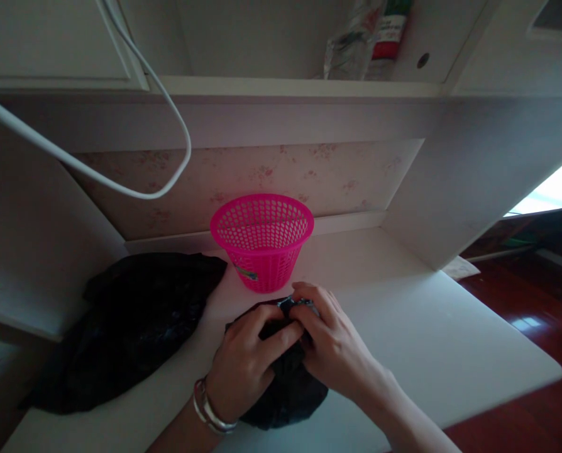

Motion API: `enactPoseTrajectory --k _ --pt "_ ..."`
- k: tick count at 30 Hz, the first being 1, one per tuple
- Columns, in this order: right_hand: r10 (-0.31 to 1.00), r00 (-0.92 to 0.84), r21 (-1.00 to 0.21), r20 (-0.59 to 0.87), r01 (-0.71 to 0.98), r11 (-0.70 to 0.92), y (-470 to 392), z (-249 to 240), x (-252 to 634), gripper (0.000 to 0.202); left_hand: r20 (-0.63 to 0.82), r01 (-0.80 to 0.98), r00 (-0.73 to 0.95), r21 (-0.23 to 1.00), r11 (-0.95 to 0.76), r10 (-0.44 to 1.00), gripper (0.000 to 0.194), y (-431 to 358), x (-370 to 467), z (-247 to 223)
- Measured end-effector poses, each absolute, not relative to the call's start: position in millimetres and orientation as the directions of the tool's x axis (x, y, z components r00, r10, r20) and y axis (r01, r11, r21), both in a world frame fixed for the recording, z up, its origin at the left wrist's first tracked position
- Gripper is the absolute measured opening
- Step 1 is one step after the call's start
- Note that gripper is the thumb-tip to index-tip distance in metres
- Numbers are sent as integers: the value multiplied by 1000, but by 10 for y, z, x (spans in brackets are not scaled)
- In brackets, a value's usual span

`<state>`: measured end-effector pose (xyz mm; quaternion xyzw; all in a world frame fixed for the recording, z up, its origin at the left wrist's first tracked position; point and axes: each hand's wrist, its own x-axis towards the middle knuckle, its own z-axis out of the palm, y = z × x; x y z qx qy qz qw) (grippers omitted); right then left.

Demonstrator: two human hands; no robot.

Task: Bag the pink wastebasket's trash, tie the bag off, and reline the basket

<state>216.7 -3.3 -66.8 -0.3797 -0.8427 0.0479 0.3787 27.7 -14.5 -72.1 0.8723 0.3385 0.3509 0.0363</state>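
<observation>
Centrally, a small black bag [283,384] lies on the counter [432,340] before the pink basket [262,239]; its gathered top is pinched by both hands, left [246,365] and right [330,343]. Thin film, judged light, limp, slippery; best held at the bunched neck. A larger black bag [130,321] lies left. Shelf packet [389,31] print is unreadable.

Dim, low-contrast indoor view with a faint mauve cast. Daylight entering from a blown-out bright patch [557,185] at the right edge; glossy reflection on the dark red floor [528,324]. Left side in deep shadow, black bags [130,321] nearly without detail. Strong wide-angle bending of straight shelf edges toward the corners. Slight softness throughout; hot-pink basket [262,242] oversaturated.
</observation>
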Motion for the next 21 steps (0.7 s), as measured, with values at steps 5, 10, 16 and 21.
enactPoseTrajectory --k 5,10,16,21 --pt "696 -465 -458 547 529 714 36 -785 2191 25 658 517 534 243 -821 531 54 -192 320 -673" --pt "826 -366 -704 428 438 559 24 -791 2239 28 748 438 546 129 -890 378 34 -159 260 -655" --pt "860 -458 -968 226 -3 253 -13 -623 2358 22 807 407 523 46 -912 275 18 -102 156 -667" --pt "932 -345 -973 113 -229 33 24 -653 2369 26 784 379 558 50 -924 272 16 -88 155 -645"
